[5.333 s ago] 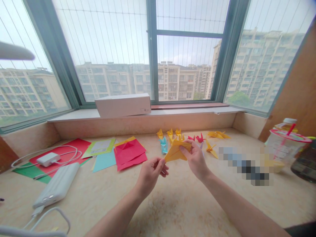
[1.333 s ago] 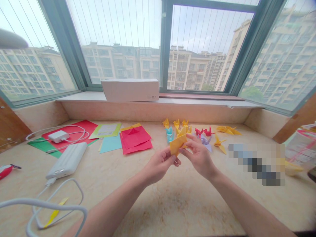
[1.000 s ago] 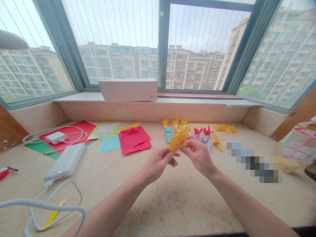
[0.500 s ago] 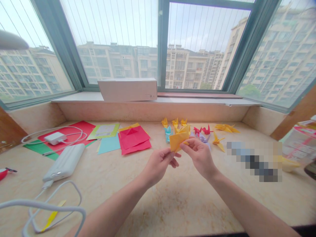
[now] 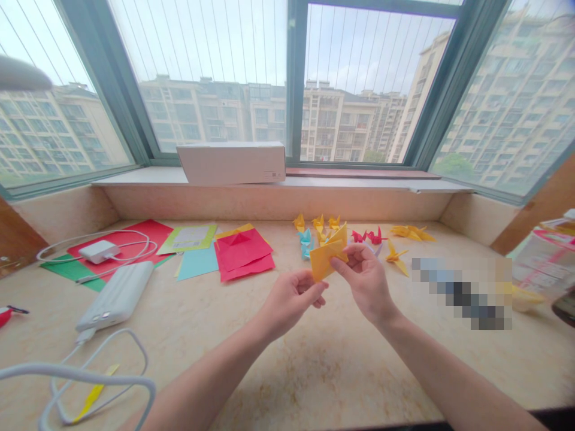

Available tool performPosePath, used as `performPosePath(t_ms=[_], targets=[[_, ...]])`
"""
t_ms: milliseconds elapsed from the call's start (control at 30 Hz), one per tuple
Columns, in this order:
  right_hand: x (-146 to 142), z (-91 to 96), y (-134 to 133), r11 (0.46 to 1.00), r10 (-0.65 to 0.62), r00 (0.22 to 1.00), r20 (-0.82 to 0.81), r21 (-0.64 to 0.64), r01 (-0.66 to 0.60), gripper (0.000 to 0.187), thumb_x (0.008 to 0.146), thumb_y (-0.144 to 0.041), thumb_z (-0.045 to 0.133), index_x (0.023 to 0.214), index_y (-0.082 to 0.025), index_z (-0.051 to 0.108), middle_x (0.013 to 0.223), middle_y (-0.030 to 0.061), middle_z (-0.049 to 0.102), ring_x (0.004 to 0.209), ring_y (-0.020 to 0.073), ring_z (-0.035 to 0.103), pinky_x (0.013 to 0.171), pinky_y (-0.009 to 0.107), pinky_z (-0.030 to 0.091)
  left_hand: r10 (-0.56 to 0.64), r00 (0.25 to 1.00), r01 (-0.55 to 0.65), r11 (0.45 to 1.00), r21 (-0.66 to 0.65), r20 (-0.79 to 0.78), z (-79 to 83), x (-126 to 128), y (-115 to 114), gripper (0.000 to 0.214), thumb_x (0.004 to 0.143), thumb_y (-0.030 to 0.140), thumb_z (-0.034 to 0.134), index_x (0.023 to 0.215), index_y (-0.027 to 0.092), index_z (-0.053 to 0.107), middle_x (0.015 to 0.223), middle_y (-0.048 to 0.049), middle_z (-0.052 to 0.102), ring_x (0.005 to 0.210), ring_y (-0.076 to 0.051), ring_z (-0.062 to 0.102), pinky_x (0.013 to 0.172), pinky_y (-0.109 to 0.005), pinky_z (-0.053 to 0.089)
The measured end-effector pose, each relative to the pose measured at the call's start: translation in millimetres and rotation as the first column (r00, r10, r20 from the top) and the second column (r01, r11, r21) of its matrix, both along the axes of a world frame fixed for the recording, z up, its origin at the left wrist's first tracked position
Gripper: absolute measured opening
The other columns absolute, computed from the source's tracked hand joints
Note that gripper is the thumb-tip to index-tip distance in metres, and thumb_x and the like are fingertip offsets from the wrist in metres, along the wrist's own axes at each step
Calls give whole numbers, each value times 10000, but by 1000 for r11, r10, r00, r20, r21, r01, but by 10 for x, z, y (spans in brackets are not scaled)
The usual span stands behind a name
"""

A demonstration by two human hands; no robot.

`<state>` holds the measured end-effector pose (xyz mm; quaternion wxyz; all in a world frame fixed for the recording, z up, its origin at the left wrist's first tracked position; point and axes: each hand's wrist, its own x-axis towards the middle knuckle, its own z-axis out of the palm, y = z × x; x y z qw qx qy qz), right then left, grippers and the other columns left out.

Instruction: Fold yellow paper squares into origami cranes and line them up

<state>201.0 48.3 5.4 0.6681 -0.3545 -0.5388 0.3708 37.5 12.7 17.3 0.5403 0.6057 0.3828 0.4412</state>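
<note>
A folded piece of yellow origami paper (image 5: 327,256) is held up over the counter, its pointed flaps facing up. My right hand (image 5: 366,281) pinches its right side between thumb and fingers. Just below its lower left corner is my left hand (image 5: 294,299), loosely curled, with the thumb apart from the fingers; the fingertips are partly hidden. Behind the paper stand small folded cranes: yellow ones (image 5: 299,222), a blue one (image 5: 306,244) and red ones (image 5: 374,236). A purple folded piece (image 5: 374,250) is partly covered by my right hand.
Red paper sheets (image 5: 246,257), a light blue sheet (image 5: 196,264) and a green-edged packet (image 5: 187,238) lie left. Nearer are a white power bank (image 5: 117,294), a charger (image 5: 99,251) and looping cable (image 5: 108,376). More yellow folded paper (image 5: 396,258) and a plastic container (image 5: 545,257) are right.
My left thumb has dropped away from the paper's lower corner. My right hand has shifted slightly up, its thumb now across the paper's face. The paper has turned a little.
</note>
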Motion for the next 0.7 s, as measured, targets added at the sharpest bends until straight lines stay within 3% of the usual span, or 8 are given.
performPosePath(t_ms=[233,467,700], targets=[[-13,-50,-10,995,77,995,-61,-53,-80,352,697,-386,817,879,-236,555,803,-7,659,726,149,615,660,278,511,39,999,-39,999,8,-8,-96,33,30,319,869,434,606,791,128,658,655,-45,674,566,-146,637,570,-257,496],[-44,-64,-31,996,36,992,-121,-77,-46,341,697,-369,821,852,-229,553,723,-38,600,631,122,546,585,250,454,46,999,-46,999,15,0,-118,53,-4,359,885,475,564,820,129,636,661,-59,689,575,-160,649,574,-276,513],[-105,-100,-79,993,40,987,-159,-106,-57,355,685,-339,835,803,-221,522,718,-48,575,648,111,552,625,242,459,5,999,0,995,-102,48,-134,71,5,429,820,540,635,839,111,619,702,-59,681,530,-152,653,517,-270,527]])
